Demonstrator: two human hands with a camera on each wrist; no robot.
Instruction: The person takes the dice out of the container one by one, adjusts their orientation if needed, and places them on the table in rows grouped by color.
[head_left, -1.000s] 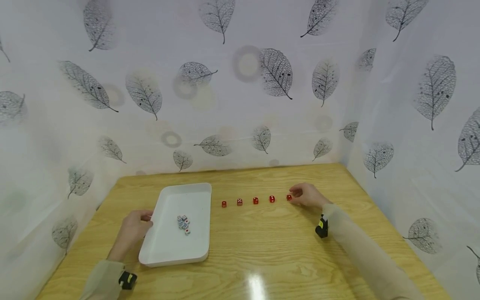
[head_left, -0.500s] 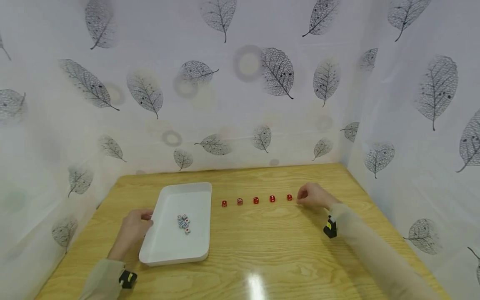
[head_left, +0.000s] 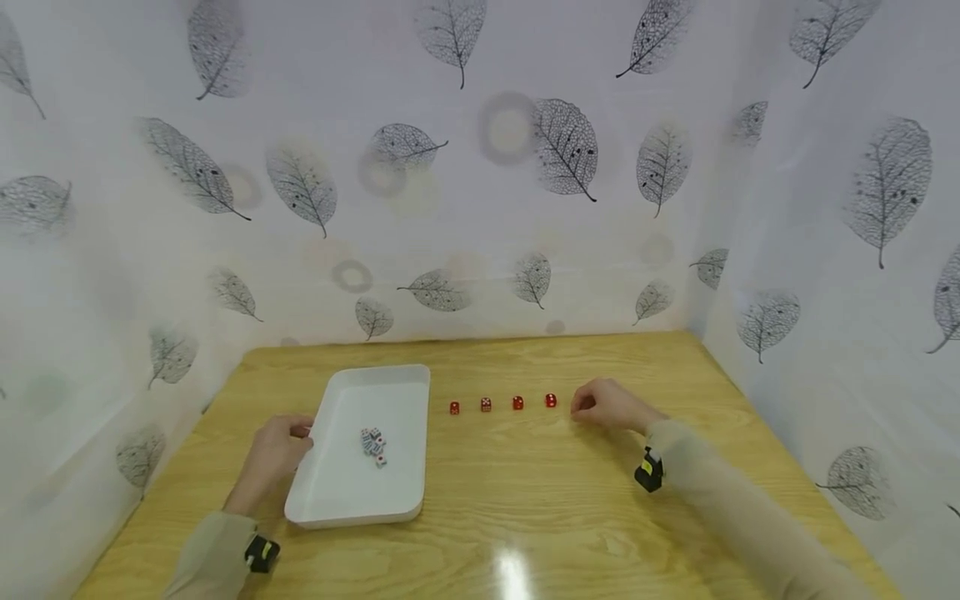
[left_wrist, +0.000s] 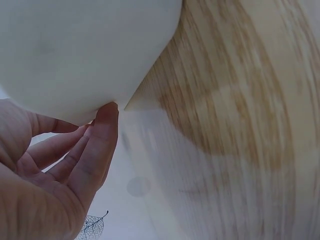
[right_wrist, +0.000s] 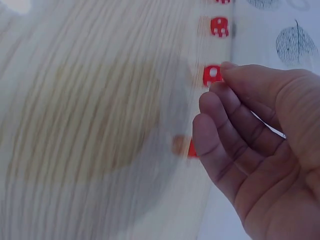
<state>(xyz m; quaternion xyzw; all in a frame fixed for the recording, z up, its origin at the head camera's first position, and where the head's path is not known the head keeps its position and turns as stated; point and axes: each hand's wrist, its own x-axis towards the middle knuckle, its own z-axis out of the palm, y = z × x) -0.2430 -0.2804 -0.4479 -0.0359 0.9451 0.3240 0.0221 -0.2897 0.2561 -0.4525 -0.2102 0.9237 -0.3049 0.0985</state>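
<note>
I'm watching my right grip hanging loosely curled, apparently empty, one red die lying just left of it and another die part-hidden behind its fingers, while my farther left grip is pinching the white tray.

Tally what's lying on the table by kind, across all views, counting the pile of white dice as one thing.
Red dice: 5 (4 in the head view, plus 1 partly hidden by the right hand in the right wrist view)
White tray: 1
Pile of white dice, inside the tray: 1
Total: 7
</note>
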